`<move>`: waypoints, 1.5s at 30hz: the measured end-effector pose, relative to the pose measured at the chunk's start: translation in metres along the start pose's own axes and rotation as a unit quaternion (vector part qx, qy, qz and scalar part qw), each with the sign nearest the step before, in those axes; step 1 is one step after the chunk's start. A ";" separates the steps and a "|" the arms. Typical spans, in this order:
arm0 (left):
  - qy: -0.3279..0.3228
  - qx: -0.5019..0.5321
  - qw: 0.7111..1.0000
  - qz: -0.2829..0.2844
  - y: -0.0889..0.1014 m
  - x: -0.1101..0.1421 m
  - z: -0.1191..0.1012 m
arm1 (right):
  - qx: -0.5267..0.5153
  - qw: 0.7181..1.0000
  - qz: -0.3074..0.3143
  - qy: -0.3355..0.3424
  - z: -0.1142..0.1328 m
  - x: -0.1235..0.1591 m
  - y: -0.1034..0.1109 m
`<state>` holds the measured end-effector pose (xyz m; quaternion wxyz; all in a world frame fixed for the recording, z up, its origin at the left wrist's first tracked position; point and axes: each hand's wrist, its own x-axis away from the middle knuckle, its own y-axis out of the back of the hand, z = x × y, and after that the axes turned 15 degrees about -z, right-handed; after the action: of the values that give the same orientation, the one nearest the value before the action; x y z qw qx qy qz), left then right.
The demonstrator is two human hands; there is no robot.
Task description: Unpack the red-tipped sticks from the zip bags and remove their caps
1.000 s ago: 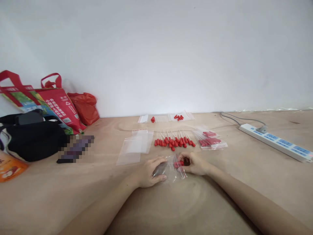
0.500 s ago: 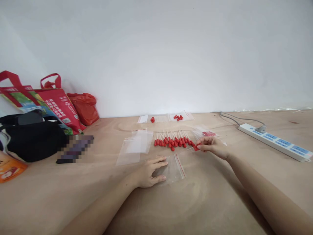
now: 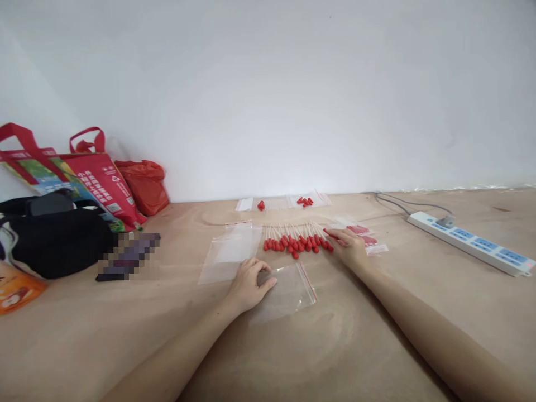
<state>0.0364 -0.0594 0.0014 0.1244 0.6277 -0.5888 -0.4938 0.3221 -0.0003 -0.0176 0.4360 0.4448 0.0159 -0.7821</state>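
Note:
My left hand [image 3: 251, 285] rests at the left edge of a clear zip bag [image 3: 288, 293] with a red-striped seal. Its fingers are curved, with a gap between thumb and forefinger. In front of the bag lies a fanned row of thin pale sticks with red bulb-shaped tips [image 3: 295, 245]. At the right end of that row is my right hand [image 3: 349, 248], its fingers bent together. Bits of red show at and under its fingertips; what they belong to is partly hidden. Clear packets with red contents [image 3: 358, 229] lie just beyond this hand.
Overlapping clear zip bags [image 3: 228, 251] lie left of the sticks. By the wall are more packets with red pieces [image 3: 305, 201]. A power strip [image 3: 469, 240] is at the right. On the left are a dark pixelated object [image 3: 134, 254], a black bag [image 3: 58, 240] and red bags [image 3: 144, 187].
My right hand has moved left and slightly away from me; the red piece with clear strands it pinched no longer shows there. My left hand has slid left, uncovering more of the clear bag.

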 end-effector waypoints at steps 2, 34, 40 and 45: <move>-0.003 0.000 1.000 0.003 0.001 0.000 -0.001 | 0.010 0.998 0.034 0.048 0.000 0.003 -0.002; 0.249 -0.254 0.925 -0.131 0.033 -0.025 0.063 | 0.337 0.935 0.013 -0.108 -0.043 -0.028 0.033; 0.216 -0.296 0.912 -0.182 0.036 -0.023 0.048 | 0.244 0.950 -0.182 -0.068 -0.014 -0.028 0.043; 0.134 -0.256 0.925 -0.247 0.032 -0.021 0.038 | 0.038 0.964 -0.237 -0.112 0.037 -0.017 0.041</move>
<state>-0.0088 -0.0335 0.0166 0.2324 0.7602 -0.2469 -0.5542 0.3291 -0.0299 0.0318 0.2196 0.3538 0.0422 -0.9082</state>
